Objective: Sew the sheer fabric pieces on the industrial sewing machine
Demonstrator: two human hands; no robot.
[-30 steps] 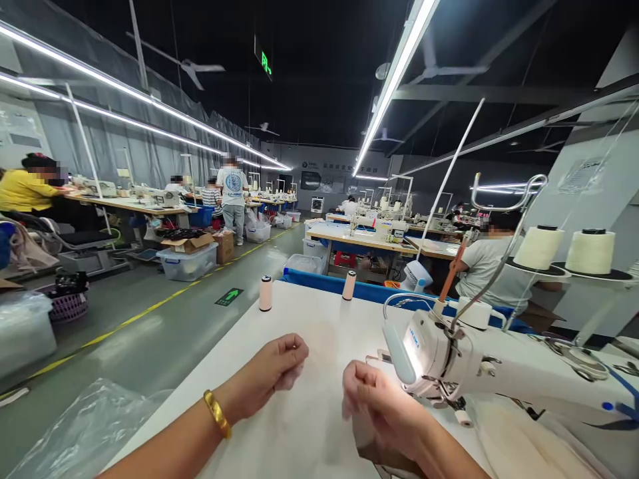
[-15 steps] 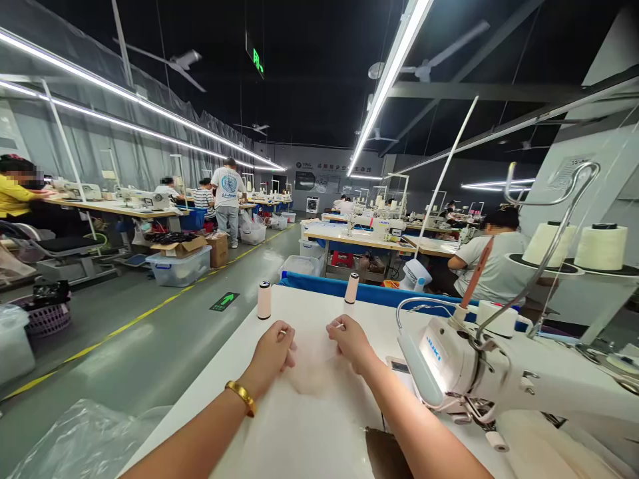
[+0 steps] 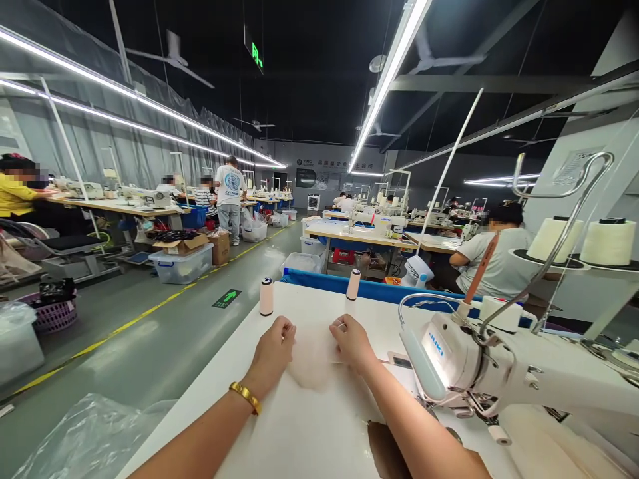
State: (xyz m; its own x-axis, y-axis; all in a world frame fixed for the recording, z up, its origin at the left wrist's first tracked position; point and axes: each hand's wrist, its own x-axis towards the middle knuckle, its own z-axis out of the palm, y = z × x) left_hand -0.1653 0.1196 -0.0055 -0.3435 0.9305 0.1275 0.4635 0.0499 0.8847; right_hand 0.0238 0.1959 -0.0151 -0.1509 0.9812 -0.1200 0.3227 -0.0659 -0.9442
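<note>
- Our left hand [image 3: 273,346] and right hand [image 3: 351,340] lay out on the white table [image 3: 319,426], set apart from each other, with a sheer pale piece of cloth [image 3: 312,352] stretched between them.
- Each hand was closed in a pinch on an upper corner of the cloth; the fingers curled under, so we could not tell how much fabric each one held.
- The cloth lay flat on the table between our hands, just short of the two small spools [image 3: 266,297] at the far edge and left of the sewing machine [image 3: 464,366].
- To do this well, we judged an even pull from both hands mattered most: fabric this thin would ripple or skew if one side tugged harder.
- We judged it best to keep the top edge straight and the cloth low against the table, so no fold got trapped beneath.
- A brown piece [image 3: 384,449] lay near our right forearm; we thought the cloth should stay off it.
- The machine head sat close on the right, so we judged any slide that way should be slow, to avoid snagging.
</note>
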